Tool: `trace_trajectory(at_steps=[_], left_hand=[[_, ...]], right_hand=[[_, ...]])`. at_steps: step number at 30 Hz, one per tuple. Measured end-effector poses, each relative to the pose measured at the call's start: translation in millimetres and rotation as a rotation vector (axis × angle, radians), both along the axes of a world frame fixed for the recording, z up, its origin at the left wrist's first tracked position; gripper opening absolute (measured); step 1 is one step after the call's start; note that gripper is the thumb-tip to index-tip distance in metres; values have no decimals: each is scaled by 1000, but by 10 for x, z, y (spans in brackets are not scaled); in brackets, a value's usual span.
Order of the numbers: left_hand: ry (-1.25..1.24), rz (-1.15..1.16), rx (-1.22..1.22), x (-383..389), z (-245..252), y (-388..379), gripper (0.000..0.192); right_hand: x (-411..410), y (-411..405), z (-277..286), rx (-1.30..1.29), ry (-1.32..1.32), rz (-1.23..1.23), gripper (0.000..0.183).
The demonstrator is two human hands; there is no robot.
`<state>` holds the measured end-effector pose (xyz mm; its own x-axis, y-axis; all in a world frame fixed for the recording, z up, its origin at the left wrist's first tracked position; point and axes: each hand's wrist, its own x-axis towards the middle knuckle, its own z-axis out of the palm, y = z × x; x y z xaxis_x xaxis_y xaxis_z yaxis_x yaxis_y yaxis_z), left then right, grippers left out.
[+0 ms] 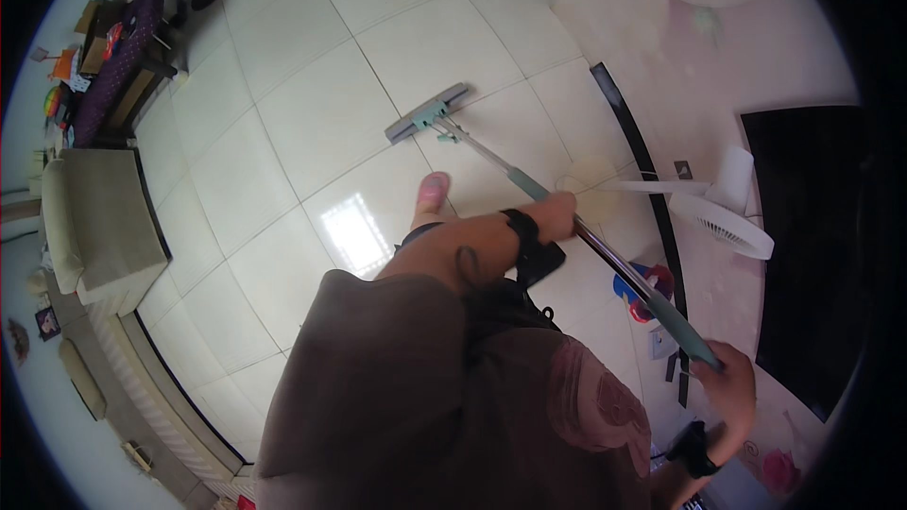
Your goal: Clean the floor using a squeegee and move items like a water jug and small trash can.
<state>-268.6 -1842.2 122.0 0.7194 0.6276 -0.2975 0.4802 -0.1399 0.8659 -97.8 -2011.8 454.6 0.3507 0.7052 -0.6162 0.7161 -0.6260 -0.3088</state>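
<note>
A flat-headed mop with a metal pole (613, 251) runs diagonally from the lower right to the upper middle. My left hand (556, 217) is closed around the pole by the middle green sleeve. Around the end of the green handle grip, my right hand (730, 382) is closed at the lower right. The grey mop head (427, 113), with its green plastic bracket, rests on the light floor tiles (319, 106). Just below the head shows my foot in a pink shoe (433, 190). Both wrists carry black straps.
A white fan (723, 227) stands at the right before a large black panel (808, 248). A blue and red container (641, 290) sits near the black strip along the wall. At the left are a beige sofa (113, 216) and a purple-covered table (127, 60) with boxes.
</note>
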Motion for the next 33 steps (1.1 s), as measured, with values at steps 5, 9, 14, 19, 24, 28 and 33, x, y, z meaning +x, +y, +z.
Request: trace_trajectory(at_steps=[5,9,14,19,24,28,33], left_hand=[[165,137,24,-488,-643,1245,25],[511,41,207,-895,-1165,2366,23],[629,160,239,-1512,-1308,3321,20],[22,1288,-1006,-1747,-1338,3651,20],[220,462,-946,-1778,-1082,3371,14],[191,-841,191,-1308,-923,3019,26],[-166,-1069,-7,-350,-263,2180,40]], right_hand=[[-417,1053,-573,121,-125,271,29],[-798,2030,-867,75,-14,252,33],[-1203,2916,-1308,249,64,340,35],[-1493,3348,-1650,73,-22,474,33],[-1231,3018,-1630,-53,-8,447,38],[-917,2412,-1184,-221,-24,329,45],[-489,1732,-77,-534,-264,226,36]])
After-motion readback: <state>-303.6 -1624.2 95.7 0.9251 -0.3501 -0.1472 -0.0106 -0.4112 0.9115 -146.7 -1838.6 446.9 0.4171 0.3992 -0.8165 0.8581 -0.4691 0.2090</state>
